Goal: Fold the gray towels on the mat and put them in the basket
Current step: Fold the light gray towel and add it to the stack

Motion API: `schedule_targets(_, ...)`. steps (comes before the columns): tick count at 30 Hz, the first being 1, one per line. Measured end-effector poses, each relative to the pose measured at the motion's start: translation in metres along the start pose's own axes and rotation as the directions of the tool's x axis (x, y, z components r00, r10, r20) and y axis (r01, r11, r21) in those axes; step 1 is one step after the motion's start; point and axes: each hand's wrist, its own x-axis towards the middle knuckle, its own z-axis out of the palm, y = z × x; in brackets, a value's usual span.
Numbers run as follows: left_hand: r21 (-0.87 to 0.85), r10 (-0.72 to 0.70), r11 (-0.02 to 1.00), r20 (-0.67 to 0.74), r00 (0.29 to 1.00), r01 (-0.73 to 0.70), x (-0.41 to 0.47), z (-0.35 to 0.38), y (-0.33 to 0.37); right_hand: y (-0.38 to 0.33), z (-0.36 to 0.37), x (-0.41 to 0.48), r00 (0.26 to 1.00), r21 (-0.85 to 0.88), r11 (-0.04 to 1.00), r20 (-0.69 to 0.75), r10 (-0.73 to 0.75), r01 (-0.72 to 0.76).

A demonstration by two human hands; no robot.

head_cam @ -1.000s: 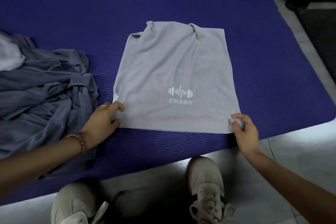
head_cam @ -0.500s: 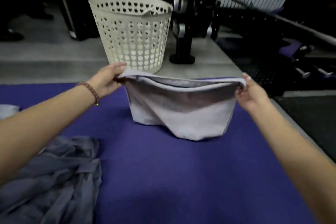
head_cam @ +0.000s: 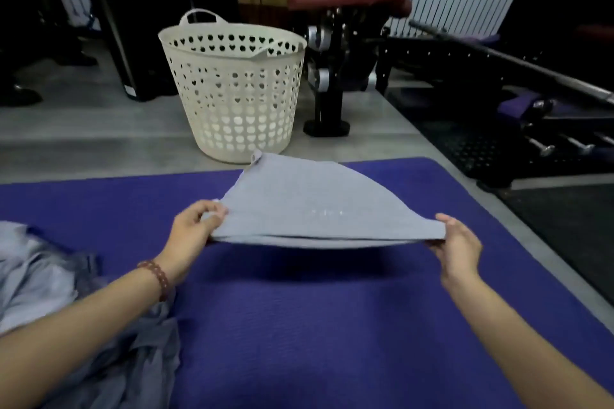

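— What took up most of the view?

— The wide purple ribbed foam mat (head_cam: 332, 325) on the floor. On its left edge lay a crumpled heap of unfolded gray towels (head_cam: 50, 282), judged to be the ones waiting their turn.

— And the container?

— A cream plastic basket with heart-shaped holes (head_cam: 232, 103) stood upright on the gray floor just beyond the mat's far edge. That put it straight ahead of the person, so a folded piece could go forward into it without turning.

— Where was the piece being worked?

— A folded light-gray terry towel (head_cam: 315, 206) was held over the middle of the mat, between the person and the basket. Its near edge was clear of the mat, with a dark shadow beneath; whether the far edge touched the mat could not be told. It looked doubled, two layers showing along the near edge, with a faint white print (head_cam: 327, 212) on top and a small hang loop (head_cam: 256, 156) at the far corner.

— How was it gripped?

— The left hand (head_cam: 191, 231) pinched the near-left corner between thumb and curled fingers. The right hand (head_cam: 460, 244) pinched the near-right corner likewise. Holding both corners apart kept the fold taut and the layers aligned, probably for carrying it to the basket.
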Motion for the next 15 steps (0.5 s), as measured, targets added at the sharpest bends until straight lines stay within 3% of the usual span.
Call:
schedule_targets(2, 0.18, -0.147, 0.975, 0.105, 0.983, 0.127, -0.021, -0.003, -0.05, 0.041, -0.029, -0.007, 0.985, -0.227, 0.963, 0.056, 0.165, -0.148)
schedule_targets(4, 0.347, -0.251, 0.92, 0.173, 0.952, 0.18, -0.036, -0.007, -0.092, 0.071, -0.051, -0.014, 0.956, -0.443, 0.876, 0.118, 0.269, -0.192)
schedule_targets(7, 0.503, -0.31, 0.852, 0.264, 0.913, 0.144, -0.052, -0.012, -0.118, 0.091, -0.065, -0.021, 0.947, -0.658, 0.752, 0.217, 0.238, -0.038)
schedule_targets(10, 0.648, -0.256, 0.761, 0.345, 0.903, -0.032, -0.054, -0.016, -0.123, 0.089, -0.077, -0.026, 0.93, -0.787, 0.605, 0.304, 0.208, 0.122)
schedule_targets(12, 0.723, -0.265, 0.679, 0.401, 0.877, -0.125, -0.059, -0.017, -0.116, 0.083, -0.081, -0.024, 0.9, -0.877, 0.42, 0.357, 0.248, 0.233)
schedule_targets(15, 0.798, -0.397, 0.575, 0.463, 0.792, -0.178, -0.066, -0.015, -0.105, 0.067, -0.071, -0.034, 0.846, -0.911, -0.026, 0.371, 0.384, 0.411)
